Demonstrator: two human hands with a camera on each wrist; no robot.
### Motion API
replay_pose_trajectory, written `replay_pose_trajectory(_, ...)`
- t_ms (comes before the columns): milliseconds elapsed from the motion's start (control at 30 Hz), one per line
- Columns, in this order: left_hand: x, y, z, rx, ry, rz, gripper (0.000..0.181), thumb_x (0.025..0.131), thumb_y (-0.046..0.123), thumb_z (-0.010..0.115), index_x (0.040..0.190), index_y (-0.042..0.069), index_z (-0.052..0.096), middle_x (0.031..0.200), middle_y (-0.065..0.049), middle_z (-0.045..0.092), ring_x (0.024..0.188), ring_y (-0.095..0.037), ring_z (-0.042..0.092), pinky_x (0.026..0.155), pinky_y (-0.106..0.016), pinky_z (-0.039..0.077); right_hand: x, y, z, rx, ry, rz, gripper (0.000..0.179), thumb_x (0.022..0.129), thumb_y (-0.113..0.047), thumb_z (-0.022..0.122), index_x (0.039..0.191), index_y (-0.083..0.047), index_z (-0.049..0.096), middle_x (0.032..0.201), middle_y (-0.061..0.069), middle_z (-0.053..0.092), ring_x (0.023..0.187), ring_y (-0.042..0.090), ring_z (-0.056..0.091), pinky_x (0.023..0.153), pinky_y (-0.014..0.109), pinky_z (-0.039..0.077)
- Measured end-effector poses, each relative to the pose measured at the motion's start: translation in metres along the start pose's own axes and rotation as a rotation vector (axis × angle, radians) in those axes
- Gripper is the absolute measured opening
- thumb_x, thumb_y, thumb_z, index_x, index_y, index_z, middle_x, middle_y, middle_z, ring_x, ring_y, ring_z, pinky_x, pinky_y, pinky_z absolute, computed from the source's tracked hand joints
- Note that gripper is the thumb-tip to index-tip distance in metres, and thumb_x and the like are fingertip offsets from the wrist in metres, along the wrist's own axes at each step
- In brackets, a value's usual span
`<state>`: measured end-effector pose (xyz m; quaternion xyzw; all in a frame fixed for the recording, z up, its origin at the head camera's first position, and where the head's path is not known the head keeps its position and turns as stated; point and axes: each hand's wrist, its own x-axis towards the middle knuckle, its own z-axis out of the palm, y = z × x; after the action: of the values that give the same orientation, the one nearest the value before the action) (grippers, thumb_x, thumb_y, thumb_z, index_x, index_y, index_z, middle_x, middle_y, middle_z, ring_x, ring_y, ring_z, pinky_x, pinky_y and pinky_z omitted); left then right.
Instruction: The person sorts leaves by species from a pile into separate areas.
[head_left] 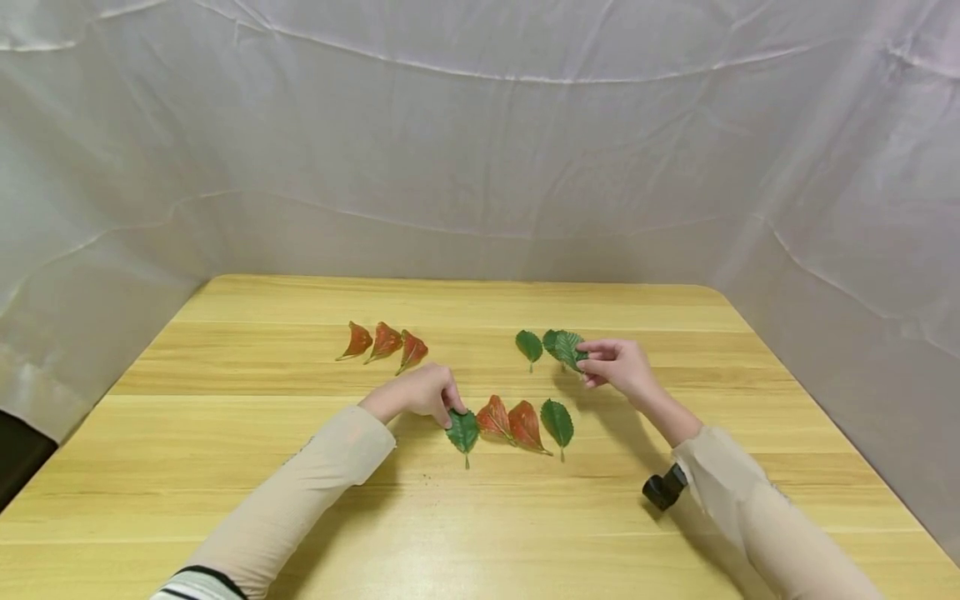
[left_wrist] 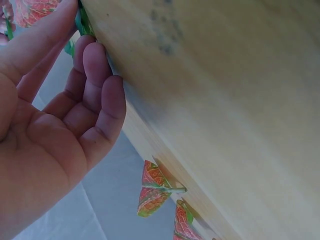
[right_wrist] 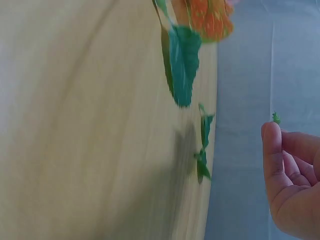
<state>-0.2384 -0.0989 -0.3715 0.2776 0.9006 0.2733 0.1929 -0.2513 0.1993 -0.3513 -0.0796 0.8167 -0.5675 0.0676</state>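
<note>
My left hand [head_left: 426,392] pinches the upper edge of a green leaf [head_left: 462,433] at the left end of the front row, close over the table. In the left wrist view, the thumb and index finger meet at that leaf, which shows only as a sliver. Above the table at the back right, my right hand [head_left: 621,365] holds another green leaf [head_left: 566,347] between thumb and fingers; it overlaps a green leaf [head_left: 550,340] lying behind it. The right wrist view shows just a small green tip [right_wrist: 276,118] of the held leaf over the thumb.
Two red leaves [head_left: 525,427] and a green leaf [head_left: 557,421] continue the front row rightward. Three red leaves [head_left: 386,341] lie at the back left, and a green leaf [head_left: 529,345] at the back right. Pale cloth [head_left: 480,167] walls surround the wooden table [head_left: 525,533].
</note>
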Motion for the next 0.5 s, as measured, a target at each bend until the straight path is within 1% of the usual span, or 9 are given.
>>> replay_pose_trajectory(233, 0.0, 0.001, -0.001, 0.0, -0.001, -0.004, 0.016, 0.067, -0.003, 0.074, 0.081, 0.005, 0.073, 0.08, 0.0, 0.068, 0.05, -0.007, 0.038, 0.047, -0.019, 0.034, 0.017, 0.006, -0.011, 0.021, 0.07, 0.028, 0.036, 0.081, 0.01, 0.057, 0.115, 0.018, 0.049, 0.075, 0.011, 0.062, 0.057, 0.016, 0.061, 0.064, 0.037, 0.051)
replay_pose_trajectory(333, 0.0, 0.001, -0.001, -0.001, -0.002, -0.004, 0.017, 0.067, -0.003, 0.074, 0.081, 0.005, 0.073, 0.081, 0.0, 0.068, 0.05, -0.007, 0.039, 0.047, -0.019, 0.034, 0.024, 0.011, -0.014, 0.0, 0.091, 0.051, 0.036, 0.081, 0.009, 0.057, 0.115, 0.017, 0.049, 0.076, 0.012, 0.062, 0.058, 0.016, 0.061, 0.064, 0.037, 0.051)
replay_pose_trajectory(500, 0.0, 0.001, -0.001, 0.006, -0.001, -0.001, 0.017, 0.067, -0.003, 0.074, 0.082, 0.006, 0.073, 0.081, 0.0, 0.068, 0.053, -0.007, 0.043, 0.049, -0.019, 0.037, 0.035, 0.02, -0.018, -0.044, 0.109, 0.09, 0.036, 0.082, 0.01, 0.055, 0.117, 0.016, 0.048, 0.084, 0.019, 0.061, 0.06, 0.017, 0.061, 0.063, 0.034, 0.052)
